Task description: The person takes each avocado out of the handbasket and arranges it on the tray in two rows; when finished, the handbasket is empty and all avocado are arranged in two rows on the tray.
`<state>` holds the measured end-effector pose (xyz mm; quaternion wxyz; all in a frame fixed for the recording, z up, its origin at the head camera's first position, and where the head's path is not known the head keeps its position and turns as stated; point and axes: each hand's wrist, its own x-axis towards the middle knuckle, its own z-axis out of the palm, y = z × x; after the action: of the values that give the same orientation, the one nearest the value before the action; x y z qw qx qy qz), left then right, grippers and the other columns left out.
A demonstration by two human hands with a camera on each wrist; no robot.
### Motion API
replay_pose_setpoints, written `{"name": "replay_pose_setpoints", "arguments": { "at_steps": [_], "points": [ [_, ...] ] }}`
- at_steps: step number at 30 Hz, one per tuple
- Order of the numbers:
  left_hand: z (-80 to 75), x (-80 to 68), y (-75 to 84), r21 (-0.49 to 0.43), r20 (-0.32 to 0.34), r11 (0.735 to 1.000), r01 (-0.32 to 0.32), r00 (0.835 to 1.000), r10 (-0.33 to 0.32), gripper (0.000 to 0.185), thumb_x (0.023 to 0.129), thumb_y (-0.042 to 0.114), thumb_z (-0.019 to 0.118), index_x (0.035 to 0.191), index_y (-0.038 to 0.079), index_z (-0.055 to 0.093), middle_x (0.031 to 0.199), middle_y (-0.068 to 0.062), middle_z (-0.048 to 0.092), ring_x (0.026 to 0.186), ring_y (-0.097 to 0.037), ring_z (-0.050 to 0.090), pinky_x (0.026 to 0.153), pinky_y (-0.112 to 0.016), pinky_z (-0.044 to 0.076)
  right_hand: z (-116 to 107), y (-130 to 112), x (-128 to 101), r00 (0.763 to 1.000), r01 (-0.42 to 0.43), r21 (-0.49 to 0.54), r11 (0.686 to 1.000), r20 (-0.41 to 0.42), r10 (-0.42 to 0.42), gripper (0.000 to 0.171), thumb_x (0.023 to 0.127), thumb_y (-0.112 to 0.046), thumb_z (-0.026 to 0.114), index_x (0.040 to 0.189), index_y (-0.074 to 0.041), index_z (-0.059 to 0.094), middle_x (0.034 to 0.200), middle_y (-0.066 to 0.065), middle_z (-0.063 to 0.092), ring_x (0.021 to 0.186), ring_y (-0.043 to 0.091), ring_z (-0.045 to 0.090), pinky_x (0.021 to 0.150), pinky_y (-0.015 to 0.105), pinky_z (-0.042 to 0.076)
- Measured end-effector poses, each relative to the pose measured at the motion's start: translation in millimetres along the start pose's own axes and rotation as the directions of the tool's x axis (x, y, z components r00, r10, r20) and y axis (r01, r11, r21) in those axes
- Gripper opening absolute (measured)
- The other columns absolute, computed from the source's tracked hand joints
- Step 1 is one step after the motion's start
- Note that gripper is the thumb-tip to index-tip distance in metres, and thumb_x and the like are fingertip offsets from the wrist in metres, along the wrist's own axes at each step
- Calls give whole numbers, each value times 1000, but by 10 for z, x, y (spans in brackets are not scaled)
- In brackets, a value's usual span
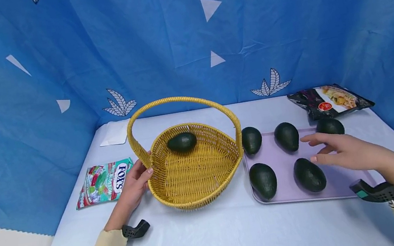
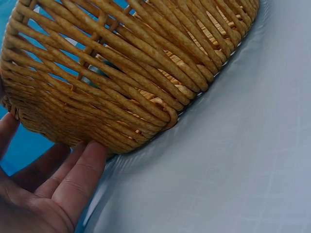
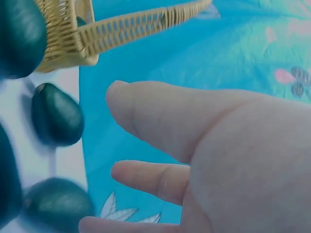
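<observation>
A yellow wicker basket (image 1: 200, 203) with a tall arched handle stands in the middle of the table. My left hand (image 1: 134, 182) holds it by the left side, near the foot of the handle. In the left wrist view, fingers (image 2: 80, 179) rest against the woven outer wall. One dark green avocado (image 1: 182, 142) lies inside, toward the back. Several more avocados (image 1: 309, 175) lie on a pale purple tray (image 1: 278, 148) to the right. Over the tray's right part hovers my right hand (image 1: 345, 153), thumb and fingers extended and apart, holding nothing. The nearest avocados are just left of and beyond its fingertips.
Left of the basket lies a green and red candy bag (image 1: 103, 183). A white paper piece (image 1: 115, 133) is behind it. A black food packet (image 1: 332, 100) sits at the back right, behind the tray. Blue cloth (image 1: 183, 35) hangs along the table's back and sides.
</observation>
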<state>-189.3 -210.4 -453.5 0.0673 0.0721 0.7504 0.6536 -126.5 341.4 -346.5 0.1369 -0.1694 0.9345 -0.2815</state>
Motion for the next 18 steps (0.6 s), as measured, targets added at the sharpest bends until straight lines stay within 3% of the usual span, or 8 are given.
{"name": "replay_pose_setpoints", "arguments": {
  "at_steps": [5,10,15,18],
  "points": [
    [-3,-2,1,-1,1,1000,2,1000,-2,63,106,16,51,162,8,25,156,-25,38,115,5,54,91,-14,53,-76,-281,108,996,87,-63,994,-4,-88,56,96,-26,70,144,-2,52,141,27,58,109,36,68,80,49,61],
    [-9,4,0,7,2,1000,-2,1000,2,63,106,17,52,162,9,25,157,-25,38,116,6,54,92,-13,52,-86,-682,281,990,116,-106,988,95,-106,57,96,-36,69,145,-9,54,136,14,63,108,23,66,81,35,60],
    [-6,3,7,13,0,1000,7,1000,-7,63,106,17,52,162,9,24,157,-25,38,116,5,54,90,-14,53,27,-1065,489,964,206,-136,969,198,-177,51,96,-40,69,140,-16,60,127,2,68,104,16,65,80,31,58],
    [-5,6,11,27,-3,1000,12,1000,-11,63,106,19,52,162,10,25,158,-24,38,116,6,53,91,-14,53,144,-1277,624,941,284,-149,947,235,-246,47,97,-36,69,139,-16,62,132,2,67,105,16,65,82,31,58]
  ]
}}
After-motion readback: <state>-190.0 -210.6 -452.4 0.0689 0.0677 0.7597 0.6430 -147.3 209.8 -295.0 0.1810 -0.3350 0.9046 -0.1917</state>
